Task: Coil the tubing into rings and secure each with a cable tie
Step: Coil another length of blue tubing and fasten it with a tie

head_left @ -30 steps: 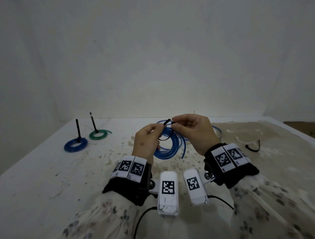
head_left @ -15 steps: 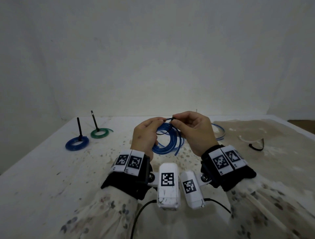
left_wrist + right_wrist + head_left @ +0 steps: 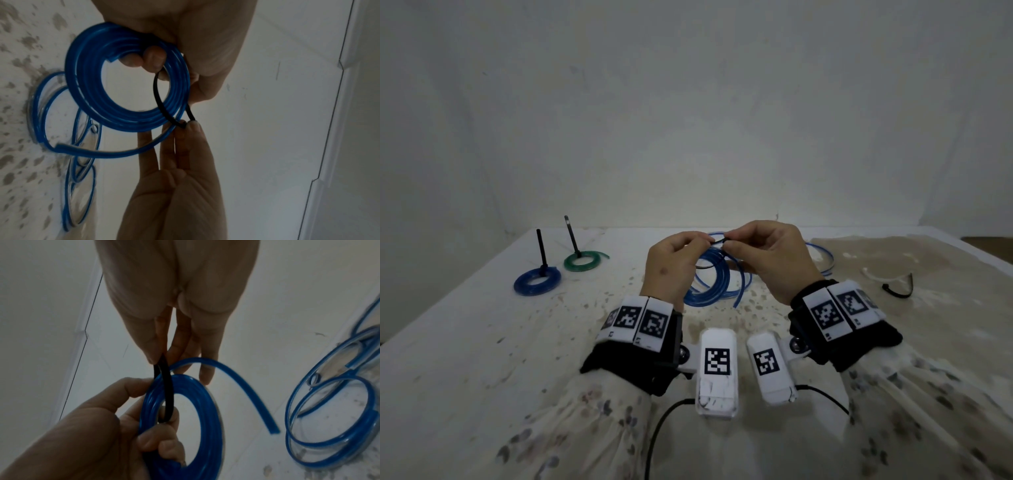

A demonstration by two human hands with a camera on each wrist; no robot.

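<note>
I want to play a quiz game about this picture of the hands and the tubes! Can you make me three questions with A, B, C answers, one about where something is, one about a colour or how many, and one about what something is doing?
1. Where do the finished rings lie?
A. On the table's left side
B. Under the right hand
C. On the wall

2. What colour is the cable tie being looped on the held coil?
A. White
B. Black
C. Green

3. What is the left hand doing?
A. Lying flat
B. Pointing
C. Gripping the blue tubing coil

Answers:
1 A: the blue ring and the green ring sit at the left of the table, each with a tie sticking up.
2 B: the black cable tie loops around the blue tubing coil, pinched by the right hand.
3 C: the left hand has its fingers curled round the coil.
</note>
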